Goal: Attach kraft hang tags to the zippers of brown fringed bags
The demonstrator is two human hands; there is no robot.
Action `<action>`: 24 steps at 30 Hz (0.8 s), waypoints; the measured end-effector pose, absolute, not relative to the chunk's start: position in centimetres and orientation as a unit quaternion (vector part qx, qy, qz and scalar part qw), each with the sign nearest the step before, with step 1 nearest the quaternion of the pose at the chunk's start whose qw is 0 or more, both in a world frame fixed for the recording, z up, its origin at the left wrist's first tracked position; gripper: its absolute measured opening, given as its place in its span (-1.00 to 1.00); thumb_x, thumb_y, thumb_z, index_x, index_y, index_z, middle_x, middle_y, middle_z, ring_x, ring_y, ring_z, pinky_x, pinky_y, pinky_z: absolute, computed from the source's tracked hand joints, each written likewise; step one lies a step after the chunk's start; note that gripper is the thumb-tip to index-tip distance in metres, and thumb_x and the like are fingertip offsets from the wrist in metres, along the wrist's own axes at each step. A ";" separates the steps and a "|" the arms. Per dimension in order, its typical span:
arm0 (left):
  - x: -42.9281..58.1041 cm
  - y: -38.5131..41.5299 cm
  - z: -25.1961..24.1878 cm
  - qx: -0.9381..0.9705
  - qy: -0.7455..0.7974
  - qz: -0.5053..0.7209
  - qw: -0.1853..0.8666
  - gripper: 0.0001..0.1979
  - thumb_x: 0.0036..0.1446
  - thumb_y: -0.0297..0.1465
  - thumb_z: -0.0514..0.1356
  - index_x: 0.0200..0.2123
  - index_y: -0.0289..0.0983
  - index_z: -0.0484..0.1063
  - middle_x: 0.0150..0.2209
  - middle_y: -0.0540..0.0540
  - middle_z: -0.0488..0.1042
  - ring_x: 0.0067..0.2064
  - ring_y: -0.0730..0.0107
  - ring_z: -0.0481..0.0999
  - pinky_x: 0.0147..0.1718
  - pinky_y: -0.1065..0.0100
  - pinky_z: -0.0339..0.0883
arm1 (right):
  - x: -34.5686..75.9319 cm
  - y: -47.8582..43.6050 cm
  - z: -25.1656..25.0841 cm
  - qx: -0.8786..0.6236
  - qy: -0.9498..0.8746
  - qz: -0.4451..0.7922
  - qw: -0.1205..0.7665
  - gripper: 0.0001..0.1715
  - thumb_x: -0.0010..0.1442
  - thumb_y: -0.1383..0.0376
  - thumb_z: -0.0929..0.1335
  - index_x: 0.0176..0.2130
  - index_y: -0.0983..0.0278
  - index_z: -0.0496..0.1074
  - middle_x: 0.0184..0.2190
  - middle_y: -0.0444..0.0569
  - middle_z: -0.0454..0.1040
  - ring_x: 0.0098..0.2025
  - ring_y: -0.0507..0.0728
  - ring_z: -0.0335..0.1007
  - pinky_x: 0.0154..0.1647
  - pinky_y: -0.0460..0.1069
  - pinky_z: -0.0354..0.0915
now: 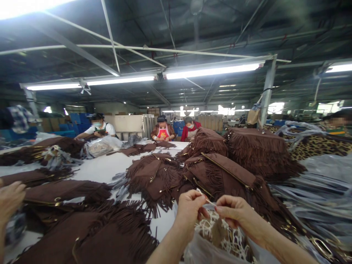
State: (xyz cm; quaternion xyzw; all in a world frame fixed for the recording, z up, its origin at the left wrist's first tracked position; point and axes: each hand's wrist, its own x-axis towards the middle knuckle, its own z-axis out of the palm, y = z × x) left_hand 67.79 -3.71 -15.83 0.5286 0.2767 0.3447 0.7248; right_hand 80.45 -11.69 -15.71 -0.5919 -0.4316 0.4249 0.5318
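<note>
Fingers pinched, my left hand and my right hand hold a short thin white cord between them. Its exact ends are hidden by my fingertips. Directly below my hands lies a clear plastic bag with a tangle of white cords inside. Just beyond my hands are brown fringed bags with gold zippers and metal fittings. More brown fringed pieces are spread to the left of my left arm.
Another person's hand reaches in at the left edge. Stacked brown fringed pieces rise at the back right. Beside them are plastic-wrapped straps and leopard-print material. Several co-workers sit across the white table.
</note>
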 end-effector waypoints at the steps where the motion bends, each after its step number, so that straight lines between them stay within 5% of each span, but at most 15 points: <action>1: 67.7 -3.7 -15.9 0.536 0.272 0.329 0.729 -0.75 -0.25 -0.26 0.19 -0.55 -0.32 0.28 -0.57 -0.03 0.45 -0.72 0.60 0.31 -0.77 0.54 -0.07 | 80.5 -11.7 -15.7 -0.593 -0.432 0.420 0.534 -0.66 -0.16 0.11 0.43 -0.53 0.32 0.35 -0.73 -0.28 0.19 -0.71 -0.12 -0.03 -0.68 -0.13 -0.15; 15: 66.1 -3.9 -15.1 0.547 0.268 0.361 0.706 -0.83 -0.15 -0.32 0.16 -0.56 -0.30 0.25 -0.67 0.05 0.38 -0.72 0.62 0.25 -0.74 0.55 -0.03 | 79.1 -13.2 -14.0 -0.589 -0.460 0.420 0.515 -0.68 -0.04 0.10 0.35 -0.48 0.31 0.30 -0.70 -0.28 0.23 -0.70 -0.14 -0.02 -0.68 -0.16 -0.13; 21: 61.1 -5.6 -11.3 0.681 0.202 0.357 0.607 -0.91 -0.10 -0.43 0.17 -0.58 -0.33 0.39 -0.66 0.08 0.33 -0.61 0.63 0.25 -0.60 0.55 0.10 | 74.4 -14.6 -11.2 -0.544 -0.485 0.471 0.497 -0.43 -0.06 0.13 0.40 -0.05 0.20 0.23 -0.47 -0.15 0.42 -0.64 -0.06 0.22 -0.67 -0.14 0.11; 24: 58.7 -6.5 -10.4 0.718 0.205 0.378 0.547 -0.92 -0.09 -0.44 0.19 -0.56 -0.31 0.42 -0.57 0.06 0.36 -0.52 0.59 0.29 -0.51 0.53 0.14 | 71.9 -14.7 -10.8 -0.480 -0.467 0.544 0.506 -0.46 -0.01 0.18 0.38 -0.02 0.16 0.23 -0.53 -0.15 0.41 -0.60 -0.02 0.28 -0.61 -0.12 0.21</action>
